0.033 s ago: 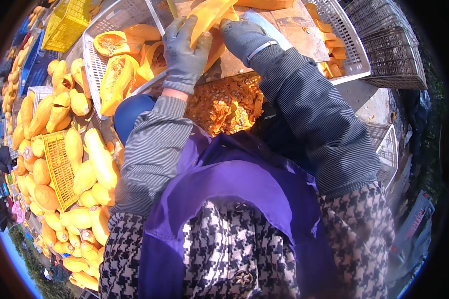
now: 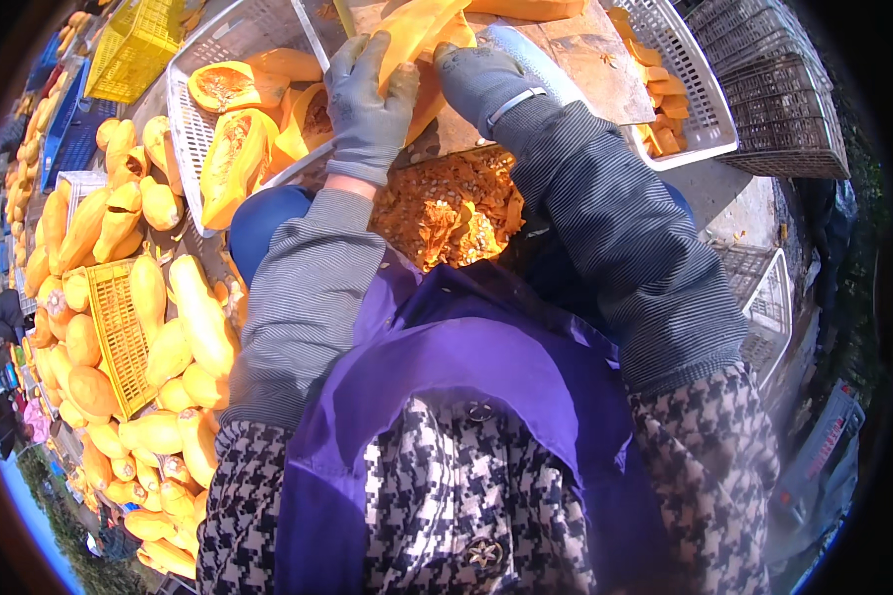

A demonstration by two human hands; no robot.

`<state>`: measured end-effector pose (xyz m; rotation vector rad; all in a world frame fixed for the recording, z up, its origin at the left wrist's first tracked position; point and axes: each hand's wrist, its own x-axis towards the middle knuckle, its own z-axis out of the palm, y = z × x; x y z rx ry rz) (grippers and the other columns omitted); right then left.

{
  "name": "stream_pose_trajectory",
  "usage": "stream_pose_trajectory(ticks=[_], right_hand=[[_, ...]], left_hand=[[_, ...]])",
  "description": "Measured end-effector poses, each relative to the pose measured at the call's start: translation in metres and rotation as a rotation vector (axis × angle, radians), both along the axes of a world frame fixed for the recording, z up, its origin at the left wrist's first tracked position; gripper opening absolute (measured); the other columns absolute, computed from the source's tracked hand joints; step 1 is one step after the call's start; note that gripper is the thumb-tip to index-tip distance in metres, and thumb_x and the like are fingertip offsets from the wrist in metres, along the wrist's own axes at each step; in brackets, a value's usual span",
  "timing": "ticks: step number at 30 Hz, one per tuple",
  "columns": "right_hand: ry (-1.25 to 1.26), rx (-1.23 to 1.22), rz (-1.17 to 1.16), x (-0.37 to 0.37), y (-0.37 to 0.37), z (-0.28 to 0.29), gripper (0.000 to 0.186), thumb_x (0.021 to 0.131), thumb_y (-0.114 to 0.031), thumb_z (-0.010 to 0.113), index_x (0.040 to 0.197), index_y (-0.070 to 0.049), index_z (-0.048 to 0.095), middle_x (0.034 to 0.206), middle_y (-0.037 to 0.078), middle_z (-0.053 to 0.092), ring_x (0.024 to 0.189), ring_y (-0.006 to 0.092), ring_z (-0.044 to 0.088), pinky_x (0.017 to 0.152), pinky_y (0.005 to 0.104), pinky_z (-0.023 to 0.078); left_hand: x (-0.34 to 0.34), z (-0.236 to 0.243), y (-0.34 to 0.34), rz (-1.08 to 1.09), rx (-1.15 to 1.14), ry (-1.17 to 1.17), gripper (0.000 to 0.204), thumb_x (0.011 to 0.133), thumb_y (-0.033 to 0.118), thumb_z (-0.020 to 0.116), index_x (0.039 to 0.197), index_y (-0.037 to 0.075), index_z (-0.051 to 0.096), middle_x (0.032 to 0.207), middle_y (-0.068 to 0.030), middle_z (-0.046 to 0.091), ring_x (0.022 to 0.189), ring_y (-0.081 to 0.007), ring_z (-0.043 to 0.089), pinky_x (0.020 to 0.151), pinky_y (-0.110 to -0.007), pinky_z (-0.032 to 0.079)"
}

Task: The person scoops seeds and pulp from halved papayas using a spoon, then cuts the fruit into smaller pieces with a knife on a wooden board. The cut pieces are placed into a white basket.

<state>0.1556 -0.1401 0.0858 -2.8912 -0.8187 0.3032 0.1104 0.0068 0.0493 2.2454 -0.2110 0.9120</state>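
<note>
An orange squash piece (image 2: 417, 30) is over the left part of the bench (image 2: 610, 74), between the two gloved hands; the left hand (image 2: 369, 114) is at its left side, forefinger and thumb parted, with the piece pinched between them; the right hand (image 2: 484, 81) meets its right side, fingers curled, their tips hidden, so I cannot tell whether they pinch the piece or only press on it; a pale band (image 2: 516, 104) circles the right wrist.

Another long squash piece (image 2: 526, 8) lies at the far side of the bench; a light blue strip (image 2: 538, 61) lies on the bench just beside the right hand, its kind unclear.

To the left of the bench is a white crate (image 2: 181, 124) with opened squash halves (image 2: 230, 87), seeds showing in some; to the right of the bench, another white crate (image 2: 716, 114) holds cut orange chunks (image 2: 670, 94); grey crates (image 2: 764, 89) stand farther right.

Just below the near edge of the bench lies a heap of stringy pulp and seeds (image 2: 456, 218); well to the left of the bench, many whole squashes (image 2: 198, 312) are piled around a yellow crate (image 2: 114, 327).
</note>
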Motion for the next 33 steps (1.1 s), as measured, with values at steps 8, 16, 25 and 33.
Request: stream_pose_trajectory(ticks=[8, 16, 25, 33], right_hand=[[0.132, 0.077, 0.009, 0.002, -0.024, 0.017, 0.025, 0.083, -0.006, 0.051, 0.105, 0.002, 0.058, 0.097, 0.023, 0.065, 0.095, 0.0349, 0.063, 0.082, 0.0416, 0.050], [-0.105, -0.011, -0.011, -0.006, -0.007, 0.000, 0.023, 0.089, -0.011, 0.049, 0.108, 0.000, 0.057, 0.100, 0.020, 0.065, 0.094, 0.0333, 0.065, 0.079, 0.0422, 0.052], [0.222, 0.148, 0.013, -0.038, -0.006, 0.003, 0.029, 0.085, -0.009, 0.048, 0.112, 0.000, 0.057, 0.108, 0.023, 0.063, 0.105, 0.0339, 0.061, 0.090, 0.0421, 0.047], [0.061, 0.120, 0.010, -0.032, 0.006, 0.023, 0.031, 0.089, -0.011, 0.048, 0.116, 0.001, 0.056, 0.109, 0.021, 0.063, 0.099, 0.0320, 0.064, 0.081, 0.0425, 0.053]], left_hand=[[-0.008, -0.012, 0.009, -0.034, -0.082, -0.026, 0.044, 0.084, 0.024, 0.065, 0.123, 0.005, 0.055, 0.123, -0.0202, 0.046, 0.114, -0.0349, 0.046, 0.099, -0.041, 0.038], [-0.015, -0.017, 0.000, 0.001, 0.052, -0.046, 0.047, 0.087, 0.032, 0.061, 0.125, 0.006, 0.054, 0.126, -0.0251, 0.044, 0.116, -0.0418, 0.042, 0.099, -0.045, 0.038], [-0.001, -0.016, 0.014, -0.133, -0.116, -0.176, 0.030, 0.090, 0.016, 0.058, 0.119, 0.006, 0.059, 0.116, -0.0175, 0.054, 0.106, -0.0301, 0.054, 0.095, -0.035, 0.043], [-0.002, -0.023, 0.013, -0.097, -0.110, -0.136, 0.031, 0.089, 0.015, 0.059, 0.119, 0.006, 0.059, 0.119, -0.0172, 0.052, 0.110, -0.0291, 0.052, 0.096, -0.034, 0.042]])
